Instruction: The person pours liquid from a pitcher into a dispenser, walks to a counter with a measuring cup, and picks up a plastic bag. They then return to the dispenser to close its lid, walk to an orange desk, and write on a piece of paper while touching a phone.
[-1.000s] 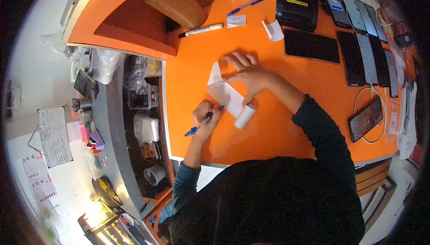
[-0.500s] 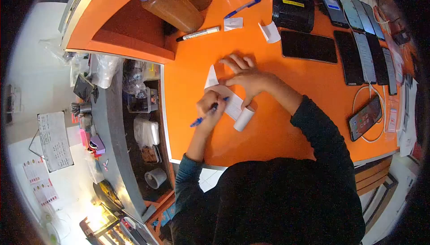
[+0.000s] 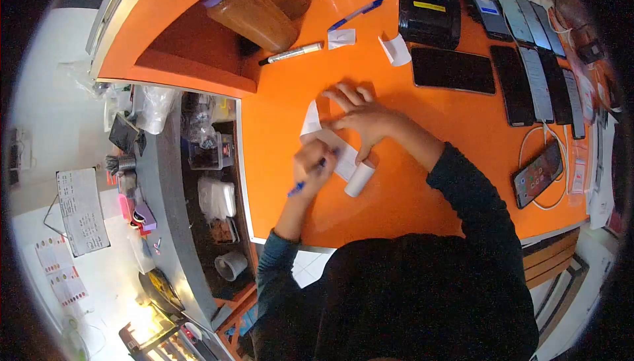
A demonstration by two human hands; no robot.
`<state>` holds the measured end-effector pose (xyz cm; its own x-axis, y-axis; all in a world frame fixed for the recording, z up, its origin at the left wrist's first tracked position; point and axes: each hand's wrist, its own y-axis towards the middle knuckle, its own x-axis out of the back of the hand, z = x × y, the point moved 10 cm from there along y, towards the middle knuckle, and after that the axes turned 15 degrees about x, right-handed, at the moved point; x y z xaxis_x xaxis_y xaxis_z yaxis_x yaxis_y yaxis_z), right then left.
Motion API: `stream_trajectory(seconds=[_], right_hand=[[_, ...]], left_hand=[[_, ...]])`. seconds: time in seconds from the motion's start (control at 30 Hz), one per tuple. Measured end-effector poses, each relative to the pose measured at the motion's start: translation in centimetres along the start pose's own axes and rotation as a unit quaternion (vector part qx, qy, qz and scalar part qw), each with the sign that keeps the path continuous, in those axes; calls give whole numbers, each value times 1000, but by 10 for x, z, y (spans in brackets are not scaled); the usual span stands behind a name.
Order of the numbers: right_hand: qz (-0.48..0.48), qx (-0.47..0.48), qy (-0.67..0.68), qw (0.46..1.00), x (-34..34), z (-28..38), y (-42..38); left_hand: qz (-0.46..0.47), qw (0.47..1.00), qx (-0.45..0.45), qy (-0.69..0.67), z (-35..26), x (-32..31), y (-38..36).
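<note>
My left hand [image 3: 316,165] is closed around a blue pen [image 3: 298,188], its tip end over a white paper strip [image 3: 343,160]. The strip unrolls from a small paper roll [image 3: 360,181] lying on the orange table, and its far end [image 3: 311,118] curls up beyond my left hand. My right hand [image 3: 363,118] rests with fingers spread and slightly bent beside the strip. Its thumb reaches down close to the roll, and its fingertips lie near the curled end. Part of the strip is hidden beneath my left hand.
Farther back lie a marker [image 3: 290,53], another blue pen [image 3: 356,14] and paper scraps [image 3: 395,50]. A black printer [image 3: 429,8] stands near a dark tablet [image 3: 454,69]. Several phones [image 3: 512,84] fill the right side, with a cabled phone [image 3: 538,173]. An orange shelf [image 3: 191,70] borders the left.
My left hand has shifted slightly right and down along the strip with the pen, blurred by motion. My right hand and the roll stay nearly still; the view shifts slightly.
</note>
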<state>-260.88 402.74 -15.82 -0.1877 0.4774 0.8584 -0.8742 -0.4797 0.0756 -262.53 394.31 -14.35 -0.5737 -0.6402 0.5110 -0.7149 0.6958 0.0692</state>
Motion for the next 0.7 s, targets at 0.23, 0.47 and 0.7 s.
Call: stream_trajectory(seconds=[0.23, 0.47, 0.7], right_hand=[[1, 3, -6, 1000, 1, 1, 0], [-17, 15, -8, 1000, 0, -2, 0], [-8, -6, -1, 1000, 2, -2, 0]], left_hand=[[-21, 999, -33, 21, -5, 5, -6], [8, 1000, -21, 16, -24, 8, -4], [33, 995, -88, 29, -37, -2, -13]])
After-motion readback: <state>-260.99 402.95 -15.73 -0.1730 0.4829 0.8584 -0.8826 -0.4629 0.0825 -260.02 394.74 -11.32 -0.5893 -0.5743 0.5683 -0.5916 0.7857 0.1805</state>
